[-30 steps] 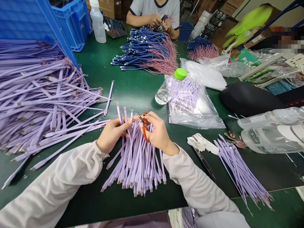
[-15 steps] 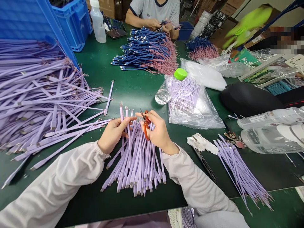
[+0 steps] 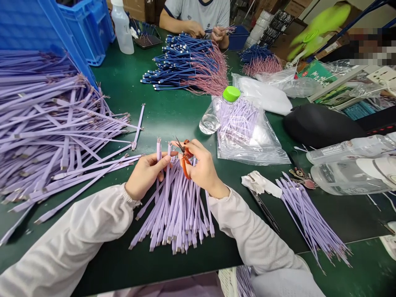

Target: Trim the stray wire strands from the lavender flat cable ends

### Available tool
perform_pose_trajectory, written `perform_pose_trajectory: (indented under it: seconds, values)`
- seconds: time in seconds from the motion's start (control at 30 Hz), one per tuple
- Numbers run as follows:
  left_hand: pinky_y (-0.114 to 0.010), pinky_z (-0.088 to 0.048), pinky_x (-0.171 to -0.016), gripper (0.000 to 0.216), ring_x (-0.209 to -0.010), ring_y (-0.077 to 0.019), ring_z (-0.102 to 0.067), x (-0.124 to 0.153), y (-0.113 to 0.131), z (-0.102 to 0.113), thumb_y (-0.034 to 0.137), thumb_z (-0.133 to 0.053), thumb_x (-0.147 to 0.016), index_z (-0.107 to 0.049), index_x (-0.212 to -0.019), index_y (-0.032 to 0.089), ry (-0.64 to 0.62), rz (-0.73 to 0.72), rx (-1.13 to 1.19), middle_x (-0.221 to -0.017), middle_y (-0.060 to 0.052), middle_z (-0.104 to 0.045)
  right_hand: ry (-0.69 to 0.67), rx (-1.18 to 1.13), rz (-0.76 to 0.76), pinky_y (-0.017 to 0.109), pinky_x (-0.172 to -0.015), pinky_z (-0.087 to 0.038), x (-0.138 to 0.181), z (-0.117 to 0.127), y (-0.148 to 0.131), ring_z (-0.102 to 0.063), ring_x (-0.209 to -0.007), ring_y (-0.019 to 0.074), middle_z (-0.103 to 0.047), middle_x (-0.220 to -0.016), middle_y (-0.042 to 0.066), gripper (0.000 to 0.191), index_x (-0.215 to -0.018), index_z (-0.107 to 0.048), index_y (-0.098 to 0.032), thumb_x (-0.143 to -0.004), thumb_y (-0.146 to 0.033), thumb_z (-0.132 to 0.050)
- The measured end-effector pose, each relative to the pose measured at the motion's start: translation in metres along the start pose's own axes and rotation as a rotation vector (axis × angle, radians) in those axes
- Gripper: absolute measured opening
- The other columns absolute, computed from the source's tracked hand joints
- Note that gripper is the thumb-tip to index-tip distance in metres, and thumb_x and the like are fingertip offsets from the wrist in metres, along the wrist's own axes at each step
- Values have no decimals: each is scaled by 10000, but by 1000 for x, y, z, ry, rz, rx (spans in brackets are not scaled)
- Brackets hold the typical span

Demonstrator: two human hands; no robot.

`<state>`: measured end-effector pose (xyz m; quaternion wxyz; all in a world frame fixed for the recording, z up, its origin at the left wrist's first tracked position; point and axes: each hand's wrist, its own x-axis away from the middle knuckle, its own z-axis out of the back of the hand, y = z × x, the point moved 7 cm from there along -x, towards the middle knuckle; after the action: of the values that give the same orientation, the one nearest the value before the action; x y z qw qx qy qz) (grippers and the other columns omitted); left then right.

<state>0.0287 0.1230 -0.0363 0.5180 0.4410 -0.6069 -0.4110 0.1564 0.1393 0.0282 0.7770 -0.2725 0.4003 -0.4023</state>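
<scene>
My left hand [image 3: 144, 175] grips a bundle of lavender flat cables [image 3: 171, 210], whose loose ends hang down onto the green table mat [image 3: 173, 115]. A few frayed cable ends stick up past my left thumb. My right hand [image 3: 202, 167] is shut on a pair of orange-handled snips [image 3: 185, 159]. Their small dark blades point up and left, right beside the raised cable ends. Part of the handles is hidden by my fingers.
A large pile of lavender cables [image 3: 46, 132] lies to the left under a blue plastic crate [image 3: 83, 35]. Ahead, a co-worker [image 3: 194, 14] handles wires beside a heap of blue cables [image 3: 188, 62]. A clear bag of cables [image 3: 247, 132] and a bundle [image 3: 309, 214] lie right.
The whole view has shifted slightly, with the table sliding left and up. The snips have tilted further left, and my hands have drawn a little closer around the raised cable ends.
</scene>
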Motion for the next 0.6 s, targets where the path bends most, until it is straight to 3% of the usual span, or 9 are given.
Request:
perform_pose_trajectory:
  seconds: [0.33, 0.5, 0.6]
  values:
    - [-161, -324, -359, 364, -463, -64, -398, 2, 6, -2, 474, -766, -573, -675, -705, 148, 11, 18, 149, -595, 14, -544, -38, 149, 70, 290, -769, -483, 6, -5, -4, -550, -814, 154, -553, -857, 33, 386, -1161, -613, -194, -808, -97, -490]
    - [-173, -326, -365, 346, -447, -57, -395, 3, 4, -2, 472, -755, -596, -685, -701, 150, 4, 32, 149, -624, 2, -576, -55, 197, 63, 319, -799, -484, 6, -5, -5, -555, -855, 170, -557, -906, 46, 409, -1211, -561, -205, -821, -114, -478]
    - [-168, -332, -378, 374, -468, -55, -406, 3, 3, -2, 492, -729, -632, -716, -784, 150, -12, 60, 163, -665, -9, -592, -59, 212, 18, 337, -755, -499, 4, 0, -4, -552, -825, 179, -554, -973, 66, 375, -1205, -528, -192, -831, -211, -526]
